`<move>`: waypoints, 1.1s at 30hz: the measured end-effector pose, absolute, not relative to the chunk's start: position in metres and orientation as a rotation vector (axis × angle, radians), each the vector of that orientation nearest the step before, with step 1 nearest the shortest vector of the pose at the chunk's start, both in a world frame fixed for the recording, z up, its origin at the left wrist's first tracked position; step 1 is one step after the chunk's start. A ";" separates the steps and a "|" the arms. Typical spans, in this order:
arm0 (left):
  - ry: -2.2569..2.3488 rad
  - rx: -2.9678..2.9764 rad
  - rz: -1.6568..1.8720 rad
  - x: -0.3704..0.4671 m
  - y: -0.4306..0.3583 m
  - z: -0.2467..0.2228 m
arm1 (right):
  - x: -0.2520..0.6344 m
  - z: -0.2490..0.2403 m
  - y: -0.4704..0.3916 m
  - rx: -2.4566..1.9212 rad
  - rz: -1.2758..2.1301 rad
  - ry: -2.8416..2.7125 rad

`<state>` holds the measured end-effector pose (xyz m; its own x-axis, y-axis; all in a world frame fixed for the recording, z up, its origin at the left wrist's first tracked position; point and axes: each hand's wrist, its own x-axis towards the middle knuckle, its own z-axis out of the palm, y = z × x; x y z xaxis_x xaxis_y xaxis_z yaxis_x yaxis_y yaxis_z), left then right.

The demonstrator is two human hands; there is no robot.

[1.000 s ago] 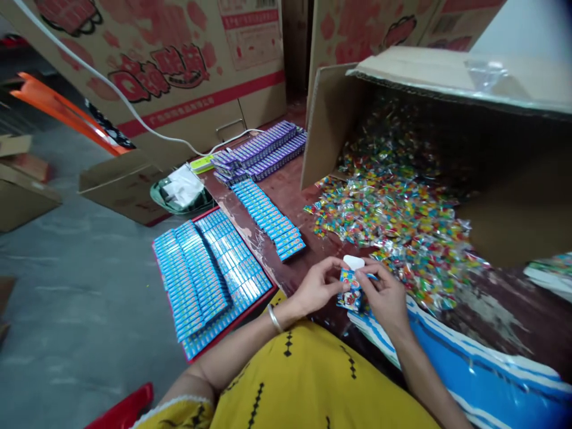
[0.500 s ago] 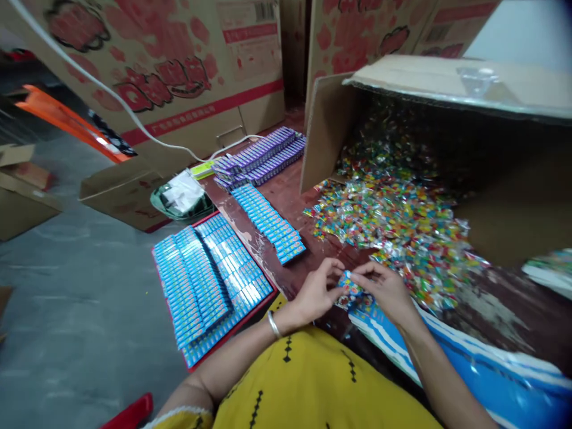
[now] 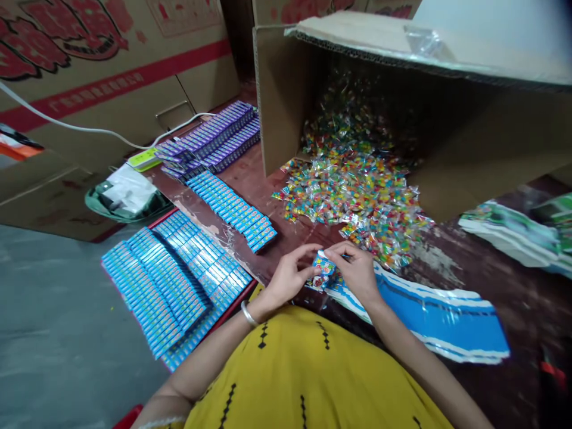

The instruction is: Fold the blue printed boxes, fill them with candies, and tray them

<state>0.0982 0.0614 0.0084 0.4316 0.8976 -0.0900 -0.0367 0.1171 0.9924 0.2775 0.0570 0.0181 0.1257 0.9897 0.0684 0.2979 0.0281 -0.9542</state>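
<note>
Between my two hands is a small blue printed box (image 3: 323,266), held just above the table edge in front of me. My left hand (image 3: 292,275) grips its left side, thumb on the front. The fingers of my right hand (image 3: 356,271) pinch its upper right part. Under and beside my right hand lies a fanned stack of flat blue printed card (image 3: 429,310). Small wrapped candies (image 3: 353,190) spill toward my hands from a cardboard box (image 3: 279,101) lying on its side. A row of blue boxes (image 3: 235,208) stands left of my hands.
A red-edged tray (image 3: 241,297) at the left holds many blue boxes in rows. Behind are purple boxes (image 3: 214,140), a yellow-green power strip (image 3: 143,159), a white cable (image 3: 89,128) and a green bag (image 3: 129,196). More printed card (image 3: 504,232) lies at the right.
My view has swung right, so everything sits further left. The small box now stands more upright, its printed front showing more clearly. Both hands still hold it.
</note>
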 end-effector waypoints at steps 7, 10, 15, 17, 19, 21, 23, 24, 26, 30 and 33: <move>0.836 1.196 0.795 0.099 0.066 0.004 | 0.284 0.012 0.066 -1.477 1.063 -1.349; 0.838 1.104 0.818 0.099 0.065 -0.001 | 0.279 0.013 0.059 -1.465 0.923 -1.415; 0.956 1.152 0.915 0.096 0.065 -0.005 | 0.277 0.026 0.047 -1.407 0.788 -1.935; 1.039 1.225 0.949 0.096 0.066 -0.003 | 0.274 0.030 0.045 -1.420 0.636 -2.170; 1.096 1.288 0.960 0.097 0.067 -0.001 | 0.268 0.030 0.044 -1.434 0.504 -2.285; 1.147 1.311 0.969 0.097 0.067 0.000 | 0.261 0.026 0.043 -1.427 0.421 -2.314; 1.203 1.322 0.969 0.095 0.066 0.001 | 0.254 0.020 0.042 -1.413 0.379 -2.290; 1.226 1.352 0.954 0.092 0.065 0.002 | 0.252 0.017 0.042 -1.406 0.382 -2.269; 1.289 1.512 0.906 0.084 0.062 0.002 | 0.249 0.013 0.042 -1.394 0.441 -2.241; 1.585 2.006 0.817 0.061 0.060 -0.001 | 0.250 0.011 0.049 -1.397 0.562 -2.198; 1.793 2.244 0.770 0.046 0.066 -0.008 | 0.252 0.011 0.061 -1.445 0.555 -2.107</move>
<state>0.0457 0.0660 -0.0075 0.1450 0.9467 0.2875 0.8601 -0.2642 0.4364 0.2525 0.0606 0.0105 -0.2948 0.9371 0.1870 0.7232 0.3467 -0.5973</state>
